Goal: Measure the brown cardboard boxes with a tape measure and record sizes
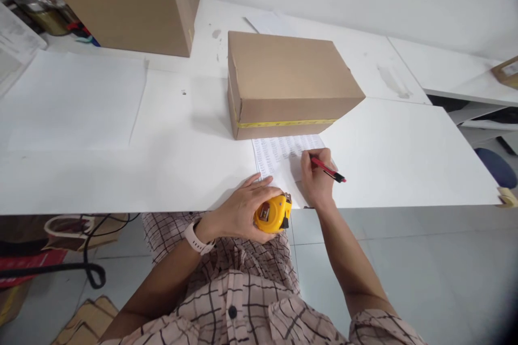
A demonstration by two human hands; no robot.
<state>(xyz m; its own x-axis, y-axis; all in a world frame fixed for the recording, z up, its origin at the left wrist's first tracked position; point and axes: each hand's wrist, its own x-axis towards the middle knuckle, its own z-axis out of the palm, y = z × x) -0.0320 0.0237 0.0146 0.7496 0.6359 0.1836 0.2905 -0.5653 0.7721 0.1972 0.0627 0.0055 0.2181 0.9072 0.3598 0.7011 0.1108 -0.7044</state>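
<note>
A yellow tape measure (pixel 272 214) is gripped in my left hand (pixel 245 207) at the table's front edge. Two fingers of that hand rest at the left edge of a printed sheet (pixel 279 157). My right hand (pixel 318 178) is closed around a red and black pen (pixel 328 168), with its side on the sheet's right part. The pen's tip is hidden behind my fingers. Just beyond the sheet stands a closed cardboard box (pixel 297 73) with a yellow band of tape along its lower side; it covers the sheet's far end.
A larger cardboard box (pixel 133 5) stands at the back left. White paper sheets (pixel 76 99) lie on the left of the white table (pixel 404 156). Another paper (pixel 271 22) is behind the nearer box. Open shelving (pixel 481 116) and a dark blue seat (pixel 496 167) are at the right.
</note>
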